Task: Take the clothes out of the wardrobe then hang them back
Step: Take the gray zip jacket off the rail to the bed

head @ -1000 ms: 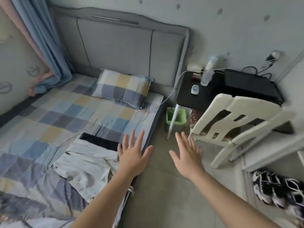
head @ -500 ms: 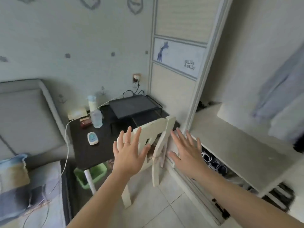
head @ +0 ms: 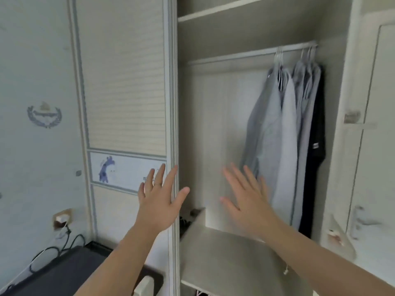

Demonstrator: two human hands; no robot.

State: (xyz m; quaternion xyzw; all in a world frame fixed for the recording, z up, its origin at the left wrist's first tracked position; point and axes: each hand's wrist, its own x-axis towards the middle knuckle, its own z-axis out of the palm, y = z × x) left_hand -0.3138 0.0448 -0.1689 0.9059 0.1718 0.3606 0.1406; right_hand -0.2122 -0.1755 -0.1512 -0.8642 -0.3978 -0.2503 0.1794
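Observation:
The wardrobe [head: 224,129] stands open in front of me. Several pale grey and light blue shirts [head: 275,133] and one black garment [head: 316,150] hang on hangers from the rail [head: 241,54], bunched at its right end. My left hand [head: 159,195] is raised with straight, spread fingers in front of the sliding door's edge and holds nothing. My right hand [head: 245,195] is also raised with spread fingers, just left of the hanging shirts and apart from them.
The sliding door [head: 124,86] covers the wardrobe's left half. A pale shelf [head: 226,251] runs under the clothes. A black table [head: 70,272] with cables is at the lower left, and a white chair top [head: 145,285] is below. A white room door [head: 376,146] is at the right.
The view has swung from the bed, past the black table and chair, up to the open wardrobe. Both hands stay raised and spread, holding nothing throughout.

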